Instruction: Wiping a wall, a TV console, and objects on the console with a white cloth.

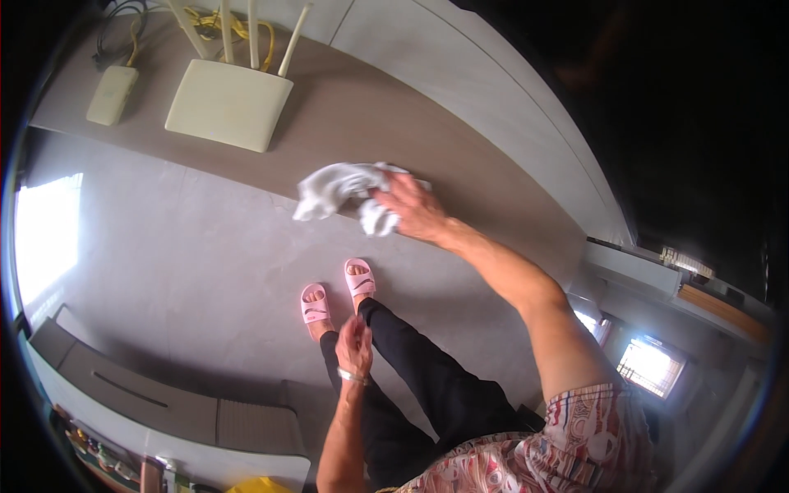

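My right hand (414, 206) presses a crumpled white cloth (336, 185) against the brown top of a long low cabinet (394, 111). Part of the cloth hangs over the cabinet's front edge, and it looks slightly blurred. My left hand (354, 346), with a silvery bracelet (352, 374) at the wrist, hangs in front of my legs with its fingers curled together. Nothing shows in it. On the same cabinet top, left of the cloth, lies a white router (228, 105) with several upright antennas. Beside the router is a smaller white network box (112, 95).
Yellow and dark cables (262, 37) lie behind the router. A large dark screen (678, 123) fills the upper right. My feet, in pink slide sandals (359, 278), stand on the grey floor (216, 265). At lower left stands a low grey-and-white cabinet (185, 413) with various items on it.
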Available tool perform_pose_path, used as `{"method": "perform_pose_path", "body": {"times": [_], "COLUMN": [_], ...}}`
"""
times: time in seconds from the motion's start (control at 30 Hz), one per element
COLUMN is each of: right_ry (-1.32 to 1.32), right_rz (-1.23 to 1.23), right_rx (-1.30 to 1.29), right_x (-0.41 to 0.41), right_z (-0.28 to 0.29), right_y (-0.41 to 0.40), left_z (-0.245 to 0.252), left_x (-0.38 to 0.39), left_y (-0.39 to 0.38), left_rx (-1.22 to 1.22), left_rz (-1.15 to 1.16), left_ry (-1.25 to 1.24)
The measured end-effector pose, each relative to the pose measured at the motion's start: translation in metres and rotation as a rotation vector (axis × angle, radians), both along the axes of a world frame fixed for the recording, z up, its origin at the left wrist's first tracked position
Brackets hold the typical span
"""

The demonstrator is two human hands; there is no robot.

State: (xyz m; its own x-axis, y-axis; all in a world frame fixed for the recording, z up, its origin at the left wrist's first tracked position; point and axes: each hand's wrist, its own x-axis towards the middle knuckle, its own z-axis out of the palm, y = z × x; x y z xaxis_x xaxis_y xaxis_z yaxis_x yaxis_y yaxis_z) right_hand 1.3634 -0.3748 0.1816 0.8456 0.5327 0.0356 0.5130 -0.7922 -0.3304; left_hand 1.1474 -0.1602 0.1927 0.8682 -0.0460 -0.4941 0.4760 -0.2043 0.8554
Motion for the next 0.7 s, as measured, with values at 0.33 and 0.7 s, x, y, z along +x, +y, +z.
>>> {"method": "perform_pose_path", "body": {"times": [0.33, 0.7], "right_ry": [-0.149, 0.083], "right_rz": [-0.445, -0.381], "right_rx": [0.341, -0.235], "right_x": [0.093, 0.089], "right_z": [0.013, -0.017], "right_y": [0.016, -0.018], "left_z": [-0.008, -0.038], "left_x": [0.223, 0.222], "left_y": [-0.019, -0.044], "left_rx": [0.732, 1.026], "left_rz": [-0.423, -0.519], "left_ry": [-0.608, -0.426]}}
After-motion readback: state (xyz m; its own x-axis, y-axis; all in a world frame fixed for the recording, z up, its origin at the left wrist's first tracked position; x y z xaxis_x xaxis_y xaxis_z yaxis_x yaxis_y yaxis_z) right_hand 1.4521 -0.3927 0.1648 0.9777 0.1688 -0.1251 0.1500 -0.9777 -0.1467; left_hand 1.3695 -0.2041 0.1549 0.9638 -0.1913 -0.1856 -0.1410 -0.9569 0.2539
